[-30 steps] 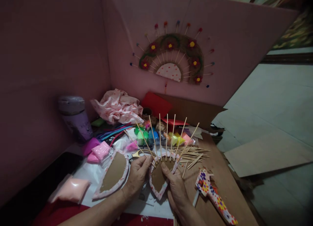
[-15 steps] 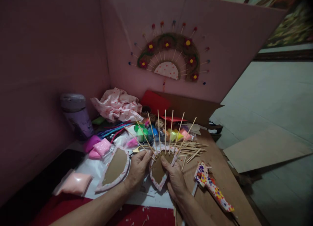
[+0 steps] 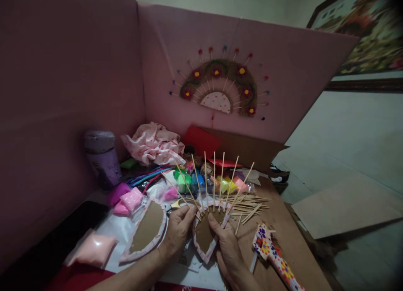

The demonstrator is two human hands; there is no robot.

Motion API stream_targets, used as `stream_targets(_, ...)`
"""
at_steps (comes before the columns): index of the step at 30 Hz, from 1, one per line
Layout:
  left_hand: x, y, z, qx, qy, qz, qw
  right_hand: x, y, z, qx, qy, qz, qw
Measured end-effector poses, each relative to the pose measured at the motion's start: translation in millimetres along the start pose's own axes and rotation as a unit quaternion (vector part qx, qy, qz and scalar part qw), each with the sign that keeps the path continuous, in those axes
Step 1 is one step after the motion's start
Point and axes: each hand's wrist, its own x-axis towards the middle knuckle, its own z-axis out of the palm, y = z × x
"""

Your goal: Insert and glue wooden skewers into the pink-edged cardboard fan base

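My right hand (image 3: 228, 242) grips a half-round cardboard piece (image 3: 204, 238) edged with pink-dotted white fabric, its thumb pressed flat on the brown face. Several thin wooden sticks (image 3: 214, 180) fan out from the curved edge of that piece. At its left end, my left hand (image 3: 179, 230) has thumb and fingers pinched at the lower part of the outermost wooden stick (image 3: 176, 189); the fingertips partly hide it. A second fabric-edged cardboard half-circle (image 3: 149, 224) lies left of my left hand. Right of my right hand rests a flower-patterned glue gun (image 3: 270, 253).
Loose wooden sticks (image 3: 248, 205) lie behind my right hand. Bags of coloured clay (image 3: 181, 180), scissors (image 3: 181, 203), crumpled dotted fabric (image 3: 154, 144) and a purple tumbler (image 3: 102, 161) stand or lie farther back. A decorated fan (image 3: 217, 83) hangs on the pink panel (image 3: 283, 73).
The whole view has tilted upward, so everything appears lower in the picture. Both hands keep their hold on the cardboard piece and the stick, with hardly any shift between them.
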Motion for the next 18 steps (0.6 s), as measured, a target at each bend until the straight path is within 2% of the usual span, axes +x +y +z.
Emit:
stream_targets(9,2.0,-3.2,-0.8,-0.007,-0.002,0.002,1.000,-2.3,-0.6,0.9,0.002,0.013,0.011,1.000)
stream_targets(18,2.7,-3.3,-1.2,-0.016,0.004,0.001,1.000,-2.2,-3.3,4.8,-0.002,0.010,-0.015,1.000)
